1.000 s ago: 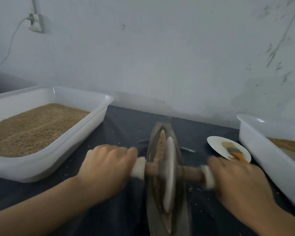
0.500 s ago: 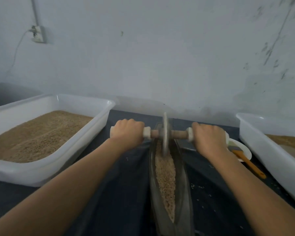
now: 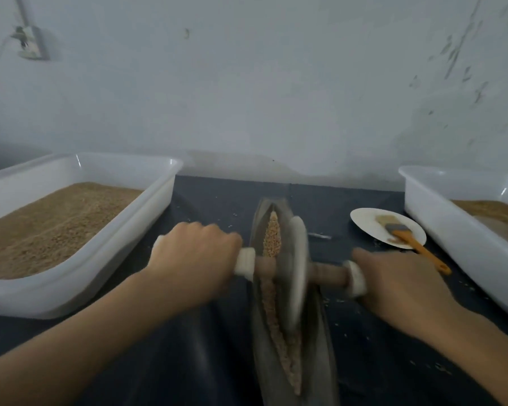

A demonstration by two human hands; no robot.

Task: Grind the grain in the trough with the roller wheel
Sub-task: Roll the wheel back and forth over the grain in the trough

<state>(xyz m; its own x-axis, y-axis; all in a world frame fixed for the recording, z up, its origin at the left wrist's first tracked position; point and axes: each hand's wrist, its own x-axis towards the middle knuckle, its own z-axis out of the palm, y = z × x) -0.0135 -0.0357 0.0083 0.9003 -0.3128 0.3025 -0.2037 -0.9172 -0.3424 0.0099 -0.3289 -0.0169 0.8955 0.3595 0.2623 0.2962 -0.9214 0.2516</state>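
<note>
Mid-stroke of grinding: left hand (image 3: 194,259) and right hand (image 3: 399,285) each wrap an axle handle, roller wheel (image 3: 296,273) standing mid-trough (image 3: 320,347) on the grain (image 3: 272,238). Kernels look largely whole. Next pass likely needs even downward pressure, wheel kept in the groove.

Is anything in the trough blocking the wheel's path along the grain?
Nothing visible does. The wheel sits mid-trough, with only grain ahead and behind. The left hand and right hand grip the axle outside the trough. Plate and brush lie off to the right.

Two bare forearms, no sleeves, left hand (image 3: 192,260), right hand (image 3: 399,284), slightly motion-blurred
</note>
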